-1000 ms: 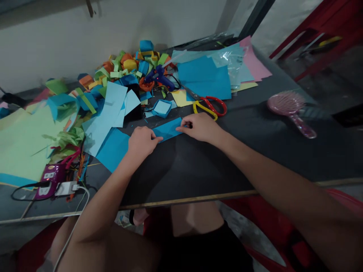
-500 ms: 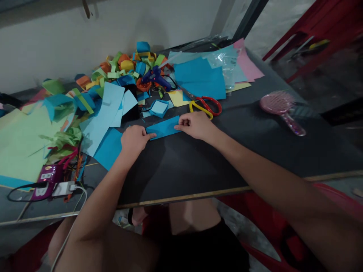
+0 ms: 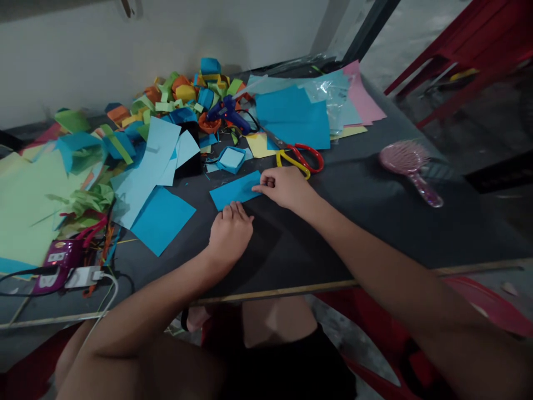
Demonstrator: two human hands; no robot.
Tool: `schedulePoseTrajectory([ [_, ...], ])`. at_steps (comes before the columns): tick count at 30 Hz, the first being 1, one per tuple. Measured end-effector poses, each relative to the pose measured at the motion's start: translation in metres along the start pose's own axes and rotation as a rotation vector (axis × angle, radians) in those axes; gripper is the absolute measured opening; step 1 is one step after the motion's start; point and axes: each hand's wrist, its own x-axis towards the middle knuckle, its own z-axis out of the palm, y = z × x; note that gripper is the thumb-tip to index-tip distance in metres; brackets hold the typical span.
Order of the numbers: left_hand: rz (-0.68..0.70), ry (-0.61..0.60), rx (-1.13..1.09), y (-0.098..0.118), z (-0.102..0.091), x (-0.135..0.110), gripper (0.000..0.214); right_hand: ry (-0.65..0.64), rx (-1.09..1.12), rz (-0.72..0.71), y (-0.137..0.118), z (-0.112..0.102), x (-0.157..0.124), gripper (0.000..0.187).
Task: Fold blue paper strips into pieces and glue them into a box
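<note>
Dark tabletop [image 3: 316, 239] against pale wall [image 3: 100, 55]

Dim overall, soft shadows on table [image 3: 287, 255], glare on clear plastic [image 3: 328, 90], blurry edges

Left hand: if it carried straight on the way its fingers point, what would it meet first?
The blue paper strip, directly ahead of the left hand. Contact looks immediate, though I can't tell whether the hand already touches the strip's near edge or sits slightly above it.
</note>
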Motion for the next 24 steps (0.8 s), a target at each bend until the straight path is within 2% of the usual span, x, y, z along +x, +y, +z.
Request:
schedulePoseTrajectory([
  [5, -0.199, -0.037, 0.084, 0.004, 0.000, -0.004, 0.061, -0.031, -0.014, 0.033, 0.003, -0.001, 0.003, 0.027],
  [7, -0.235, -0.071, 0.108, 0.007, -0.001, -0.006, 0.065, -0.035, -0.038, 0.015, 0.004, 0.000, 0.003, 0.026],
  [9, -0.228, -0.109, 0.112, 0.009, -0.003, -0.006, 0.064, 0.053, -0.124, -0.030, 0.003, 0.003, -0.002, 0.025],
  [11, -0.209, -0.149, 0.118, 0.010, -0.006, -0.004, 0.064, 0.269, -0.209, -0.201, -0.001, 0.007, -0.011, 0.021],
  [12, -0.193, -0.172, 0.122, 0.009, -0.007, -0.002, 0.062, 0.303, -0.214, -0.366, -0.004, 0.009, -0.016, 0.023],
  [14, -0.154, -0.225, 0.127, 0.007, -0.011, 0.000, 0.053, 0.163, -0.142, -0.779, -0.011, 0.012, -0.025, 0.028],
  [15, -0.131, -0.247, 0.126, 0.005, -0.012, 0.001, 0.049, 0.097, -0.125, -0.875, -0.015, 0.013, -0.029, 0.030],
  [16, -0.113, -0.262, 0.122, 0.004, -0.013, 0.002, 0.047, 0.051, -0.139, -0.879, -0.018, 0.013, -0.031, 0.032],
  [22, -0.152, -0.230, 0.086, 0.002, -0.015, 0.001, 0.056, -0.319, -0.437, -0.543, -0.026, 0.007, -0.025, 0.047],
  [24, -0.147, -0.234, 0.093, 0.003, -0.013, 0.001, 0.058, -0.366, -0.477, -0.476, -0.028, 0.005, -0.024, 0.048],
])
